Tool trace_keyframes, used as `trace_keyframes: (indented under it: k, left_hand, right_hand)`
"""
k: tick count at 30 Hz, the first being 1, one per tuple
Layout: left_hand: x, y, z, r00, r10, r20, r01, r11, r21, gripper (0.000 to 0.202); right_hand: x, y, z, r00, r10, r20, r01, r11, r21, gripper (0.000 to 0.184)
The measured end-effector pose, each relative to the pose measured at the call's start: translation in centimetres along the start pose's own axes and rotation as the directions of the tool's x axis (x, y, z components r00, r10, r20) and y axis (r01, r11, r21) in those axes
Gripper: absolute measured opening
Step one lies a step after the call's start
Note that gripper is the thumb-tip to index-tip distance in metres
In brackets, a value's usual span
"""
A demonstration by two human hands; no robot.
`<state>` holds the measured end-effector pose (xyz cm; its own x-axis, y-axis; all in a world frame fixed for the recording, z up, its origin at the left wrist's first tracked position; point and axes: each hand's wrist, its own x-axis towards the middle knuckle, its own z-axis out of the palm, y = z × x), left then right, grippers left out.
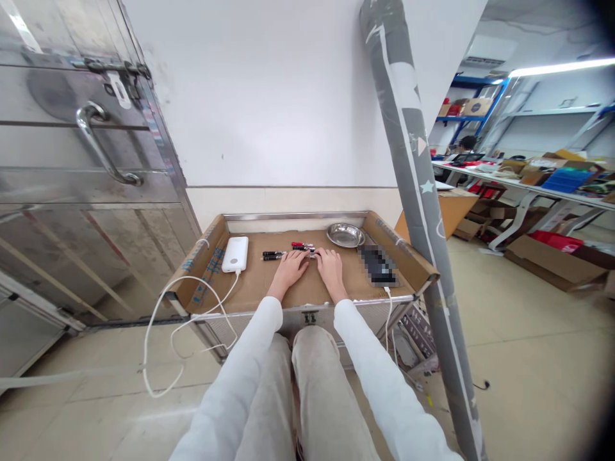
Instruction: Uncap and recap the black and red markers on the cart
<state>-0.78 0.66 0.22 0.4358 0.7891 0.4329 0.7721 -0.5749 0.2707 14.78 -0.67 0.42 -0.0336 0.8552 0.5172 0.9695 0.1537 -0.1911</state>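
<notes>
My left hand (289, 272) rests palm down on the cardboard-lined cart top (259, 291), fingers stretched forward over the near ends of some pens. The black pens (273, 255) lie sideways and stick out to the left of its fingers. Just beyond the fingertips is a red pen (301, 244), with another dark pen (302, 248) close in front of it. My right hand (330, 269) lies beside the left, palm down, fingers extended and touching the pens' right ends. A small pale piece shows between the hands; its kind is unclear. Neither hand visibly grips anything.
A white power bank (235, 254) with a cable sits at left. At right are a round metal bowl (344, 235) and a blurred phone (378, 265) on a cable. A long grey roll (423, 192) leans beside the cart. The metal door (86, 160) stands left.
</notes>
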Motion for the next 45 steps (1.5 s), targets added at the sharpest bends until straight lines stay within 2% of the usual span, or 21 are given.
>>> trace_keyframes:
  k: [6,11,14,18,20,22,24,27,30,40,45]
  left_hand:
    - [-0.3,0.3,-0.4,1.000,0.017,0.014,-0.018,1.000,0.025,0.022]
    - [-0.2,0.0,0.0,0.986,-0.088,-0.140,0.102,0.990,0.098,0.020]
    - [-0.1,-0.1,0.1,0.983,-0.078,-0.166,0.098,0.989,0.114,0.020]
    - [-0.1,-0.1,0.0,0.982,-0.065,-0.179,0.083,0.992,0.094,0.018]
    - [-0.2,0.1,-0.2,0.977,-0.090,-0.194,0.111,0.989,0.102,0.019]
    - [-0.5,0.5,-0.4,0.967,-0.122,-0.226,0.155,0.979,0.134,0.020]
    - [-0.9,0.9,-0.7,0.943,-0.181,-0.280,0.238,0.954,0.184,0.022]
    - [-1.6,1.5,-1.1,0.875,-0.327,-0.357,0.426,0.870,0.247,0.023]
    - [-2.1,1.7,-1.1,0.836,-0.418,-0.357,0.521,0.807,0.276,0.022]
    - [-2.1,1.7,-0.7,0.826,-0.458,-0.329,0.556,0.760,0.337,0.024]
    - [-2.0,1.8,-0.9,0.824,-0.465,-0.323,0.558,0.766,0.320,0.024]
  right_hand:
    - [0.0,0.0,-0.1,0.996,0.084,-0.010,-0.084,0.996,-0.030,0.020]
    - [-0.1,-0.2,-0.2,1.000,0.015,-0.007,-0.015,1.000,-0.026,0.020]
    - [0.0,-0.3,-0.1,0.999,-0.038,0.000,0.038,0.999,0.004,0.021]
    - [0.0,-0.4,-0.1,0.982,-0.187,0.020,0.180,0.967,0.179,0.028]
    - [-0.1,-0.6,-0.2,0.969,-0.248,0.000,0.236,0.921,0.309,0.041]
    - [-0.2,-0.8,-0.3,0.963,-0.269,-0.021,0.254,0.877,0.408,0.056]
    - [-0.3,-0.9,-0.3,0.967,-0.252,-0.021,0.235,0.865,0.444,0.061]
    - [-0.1,-0.9,0.2,0.979,-0.204,0.013,0.184,0.906,0.380,0.054]
    - [0.1,-0.8,0.7,0.979,-0.199,0.050,0.178,0.944,0.279,0.046]
    - [1.4,-1.4,1.7,0.969,-0.195,0.154,0.176,0.976,0.132,0.039]
    - [1.6,-1.5,1.8,0.975,-0.187,0.123,0.172,0.977,0.130,0.036]
